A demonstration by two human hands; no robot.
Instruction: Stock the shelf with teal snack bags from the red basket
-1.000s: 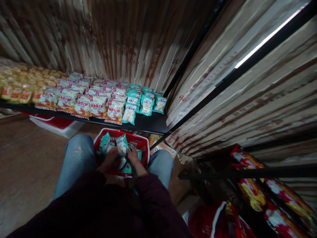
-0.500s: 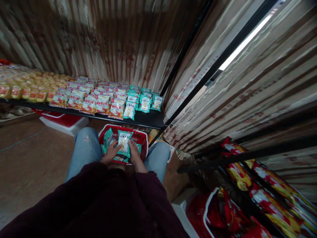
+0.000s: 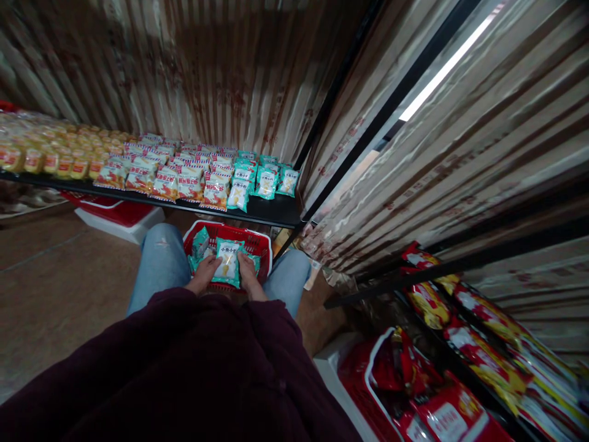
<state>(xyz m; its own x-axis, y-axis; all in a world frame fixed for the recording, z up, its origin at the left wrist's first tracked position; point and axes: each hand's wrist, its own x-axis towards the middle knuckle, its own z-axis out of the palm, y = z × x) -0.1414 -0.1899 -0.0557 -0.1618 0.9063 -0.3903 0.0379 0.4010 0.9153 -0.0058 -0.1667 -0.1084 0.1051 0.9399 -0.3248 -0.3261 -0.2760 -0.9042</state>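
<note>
A red plastic basket rests between my knees and holds several teal snack packets. Both my hands grip one teal and white snack packet above the basket. My left hand clasps its left edge and my right hand its right edge. Just ahead, a low black shelf carries rows of the same teal packets, red and white packets and yellow packets.
A corrugated metal wall stands behind the shelf and runs along the right. A black shelf post rises at the corner. Red snack bags fill racks at lower right, above another red basket. A red and white crate sits under the shelf.
My hands went from digging among the packets in the basket to lifting one teal packet flat between them. The view shifted down and left.
</note>
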